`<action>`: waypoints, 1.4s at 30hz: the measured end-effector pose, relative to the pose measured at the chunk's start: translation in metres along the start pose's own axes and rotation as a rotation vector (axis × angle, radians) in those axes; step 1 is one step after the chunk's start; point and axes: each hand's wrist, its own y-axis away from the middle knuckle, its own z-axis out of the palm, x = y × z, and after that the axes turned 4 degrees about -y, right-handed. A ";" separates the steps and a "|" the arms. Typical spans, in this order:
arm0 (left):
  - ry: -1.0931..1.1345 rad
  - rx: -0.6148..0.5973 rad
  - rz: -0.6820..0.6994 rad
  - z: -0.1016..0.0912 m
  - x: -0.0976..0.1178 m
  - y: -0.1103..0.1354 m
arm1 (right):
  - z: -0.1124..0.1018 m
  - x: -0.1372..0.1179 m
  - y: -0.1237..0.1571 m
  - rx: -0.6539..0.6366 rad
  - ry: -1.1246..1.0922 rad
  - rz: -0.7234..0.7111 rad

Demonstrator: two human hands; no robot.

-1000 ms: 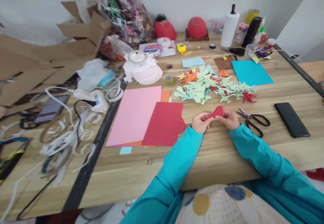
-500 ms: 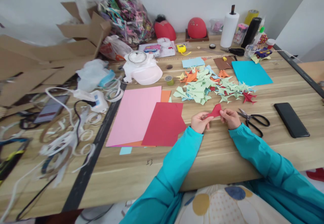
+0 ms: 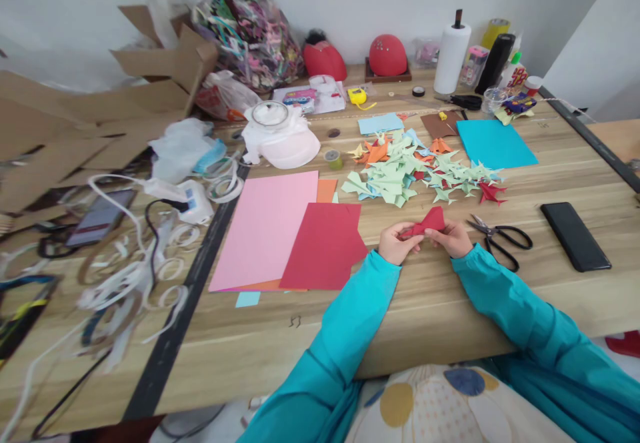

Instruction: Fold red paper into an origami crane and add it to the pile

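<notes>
A small folded piece of red paper is pinched between both of my hands just above the wooden table. My left hand grips its left end with closed fingers. My right hand holds its right end, fingers closed too. Both arms wear teal sleeves. A red paper sheet lies flat just left of my left hand. Beyond my hands sits a heap of folded paper figures, mostly pale green, some orange and red.
Black-handled scissors and a black phone lie right of my hands. A pink sheet and a blue sheet lie flat. Cardboard, tape rolls and cables crowd the left; a paper towel roll stands at the back.
The red folded piece tilted up and my right hand shifted up half a second ago; now both hands are back close together, the piece lying lower between them.
</notes>
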 end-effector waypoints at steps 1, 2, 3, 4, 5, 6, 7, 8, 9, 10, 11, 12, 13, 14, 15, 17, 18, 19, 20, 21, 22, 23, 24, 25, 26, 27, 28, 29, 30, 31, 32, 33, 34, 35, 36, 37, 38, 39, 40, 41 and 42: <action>-0.005 0.003 0.000 0.000 0.000 0.000 | 0.000 0.000 0.000 0.003 -0.006 0.001; -0.012 0.004 0.004 -0.001 0.001 0.000 | -0.001 0.000 -0.001 0.002 -0.013 0.004; -0.022 -0.003 0.011 -0.001 0.001 0.000 | 0.000 0.000 -0.001 -0.003 -0.021 0.008; -0.030 -0.011 0.018 -0.002 0.001 0.000 | 0.000 -0.001 -0.001 -0.008 -0.029 0.012; -0.036 -0.021 0.024 -0.002 0.001 0.000 | 0.001 -0.002 0.000 -0.014 -0.034 0.016; -0.041 -0.032 0.027 -0.003 0.001 0.000 | 0.002 -0.003 0.000 -0.020 -0.036 0.018; -0.043 -0.038 0.028 -0.003 0.000 0.000 | 0.002 -0.004 0.000 -0.023 -0.035 0.020; -0.040 -0.039 0.028 -0.003 0.000 0.000 | 0.003 -0.005 0.001 -0.024 -0.032 0.022; -0.033 -0.033 0.029 -0.003 0.000 0.000 | 0.003 -0.006 0.001 -0.022 -0.029 0.026; -0.022 -0.027 0.030 -0.003 -0.001 0.000 | 0.003 -0.006 0.001 -0.016 -0.026 0.030; -0.012 -0.020 0.034 -0.002 -0.001 0.000 | 0.003 -0.006 0.001 -0.007 -0.026 0.034; -0.003 -0.015 0.040 -0.002 -0.001 0.000 | 0.002 -0.006 0.001 0.002 -0.027 0.035; 0.003 -0.010 0.048 -0.002 -0.001 0.000 | 0.002 -0.005 0.001 0.007 -0.026 0.031; 0.005 -0.004 0.058 -0.002 -0.001 0.000 | 0.001 -0.004 0.001 0.006 -0.023 0.024; 0.003 0.002 0.067 -0.002 -0.001 0.000 | 0.001 -0.003 0.001 0.002 -0.017 0.013; -0.007 0.010 0.080 -0.002 -0.001 -0.001 | 0.000 -0.001 0.001 -0.025 0.007 -0.014; -0.015 0.010 0.083 -0.003 -0.001 -0.001 | 0.000 0.000 0.001 -0.042 0.021 -0.027; -0.023 0.010 0.085 -0.003 -0.001 -0.001 | -0.001 0.000 0.001 -0.058 0.036 -0.037; -0.031 0.010 0.084 -0.003 -0.002 -0.001 | -0.001 0.001 0.002 -0.074 0.050 -0.044; -0.035 0.011 0.081 -0.003 -0.002 0.000 | -0.001 0.001 0.002 -0.083 0.061 -0.047; -0.034 0.013 0.073 -0.003 -0.002 0.000 | -0.002 0.002 0.002 -0.085 0.067 -0.045; -0.029 0.015 0.061 -0.003 -0.002 0.000 | -0.002 0.002 0.002 -0.080 0.068 -0.042; -0.023 0.016 0.047 -0.003 -0.002 0.000 | -0.002 0.002 0.002 -0.073 0.063 -0.036; -0.015 0.017 0.035 -0.003 -0.002 0.000 | -0.002 0.002 0.002 -0.062 0.053 -0.029; -0.008 0.018 0.025 -0.002 -0.002 0.000 | -0.002 0.001 0.002 -0.048 0.040 -0.021; -0.003 0.020 0.019 -0.002 -0.002 0.000 | -0.001 0.000 0.002 -0.034 0.026 -0.012; 0.001 0.023 0.019 -0.002 -0.002 0.000 | -0.001 -0.001 0.002 -0.023 0.016 -0.002; 0.004 0.027 0.022 -0.002 -0.001 0.000 | 0.000 -0.002 0.002 -0.011 0.008 0.007; 0.007 0.031 0.027 -0.002 -0.001 0.000 | 0.000 -0.004 0.002 0.002 0.003 0.014; 0.009 0.031 0.033 -0.002 -0.001 0.000 | 0.000 -0.005 0.001 0.014 0.000 0.018; 0.010 0.030 0.038 -0.002 0.000 0.000 | 0.000 -0.006 0.001 0.024 -0.002 0.018; 0.010 0.027 0.040 -0.002 0.000 0.000 | 0.000 -0.006 0.001 0.034 -0.006 0.018; 0.013 0.023 0.037 -0.002 0.000 -0.001 | -0.001 -0.006 0.001 0.041 -0.013 0.019; 0.018 0.018 0.030 -0.002 -0.001 -0.001 | -0.001 -0.005 0.000 0.046 -0.026 0.021; 0.024 0.013 0.022 -0.002 -0.001 -0.001 | -0.002 -0.003 -0.001 0.050 -0.047 0.023; 0.032 0.010 0.014 -0.003 -0.001 -0.002 | -0.003 -0.002 -0.002 0.058 -0.075 0.023; 0.041 0.007 0.008 -0.004 -0.002 -0.003 | -0.004 0.000 -0.003 0.068 -0.107 0.020; 0.051 0.005 0.004 -0.004 -0.002 -0.003 | -0.005 0.002 -0.004 0.081 -0.139 0.014; 0.060 0.003 0.000 -0.005 -0.003 -0.004 | -0.006 0.003 -0.005 0.096 -0.171 0.006; 0.068 0.002 -0.005 -0.006 -0.004 -0.005 | -0.006 0.004 -0.006 0.112 -0.203 0.001; 0.076 0.002 -0.011 -0.007 -0.004 -0.005 | -0.006 0.005 -0.006 0.130 -0.236 0.003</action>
